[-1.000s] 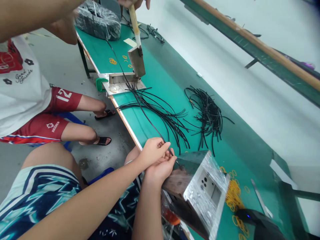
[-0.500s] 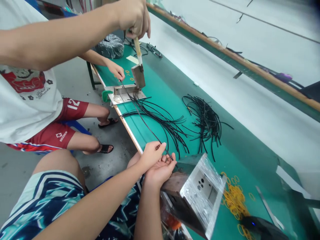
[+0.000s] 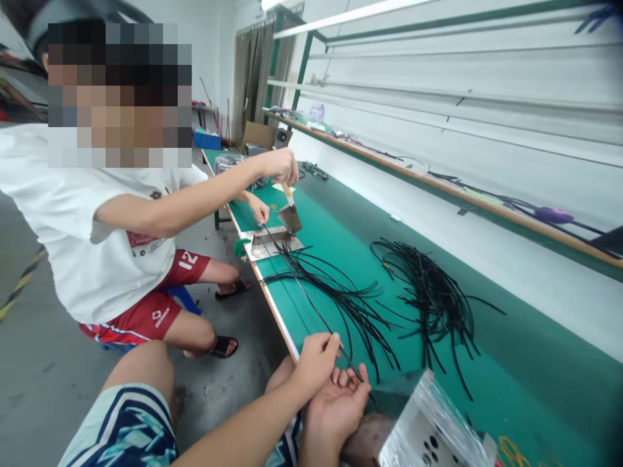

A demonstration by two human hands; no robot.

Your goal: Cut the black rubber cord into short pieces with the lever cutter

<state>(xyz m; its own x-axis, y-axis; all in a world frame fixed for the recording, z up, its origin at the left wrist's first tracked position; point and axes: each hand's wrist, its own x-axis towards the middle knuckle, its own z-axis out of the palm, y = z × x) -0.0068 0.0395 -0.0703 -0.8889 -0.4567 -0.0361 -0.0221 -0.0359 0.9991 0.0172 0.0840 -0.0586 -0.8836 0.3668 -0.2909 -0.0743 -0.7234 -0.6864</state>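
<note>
My left hand (image 3: 317,363) pinches a thin black cable (image 3: 314,303) between thumb and fingers. Just beyond it, palm up, my right hand (image 3: 343,403) grips the same cable near its end. The cable stretches across the table edge to a co-worker's hand (image 3: 259,211), which holds its far part over a metal cutting fixture (image 3: 272,245). The co-worker's other hand (image 3: 282,165) grasps the handle of the fixture's raised metal lever (image 3: 291,219). A bundle of cut black cables (image 3: 331,282) lies between the fixture and my hands.
Another heap of black cables (image 3: 433,298) rests on the green table (image 3: 525,383). A plastic-wrapped metal box (image 3: 413,428) stands close by my right hand. Yellow rubber bands (image 3: 511,452) lie beyond it. A shelf (image 3: 418,168) runs along the wall.
The head view has tilted up, so the scene sits lower and the co-worker's upper body shows. Both my hands keep their grip on the cable. The lever remains raised.
</note>
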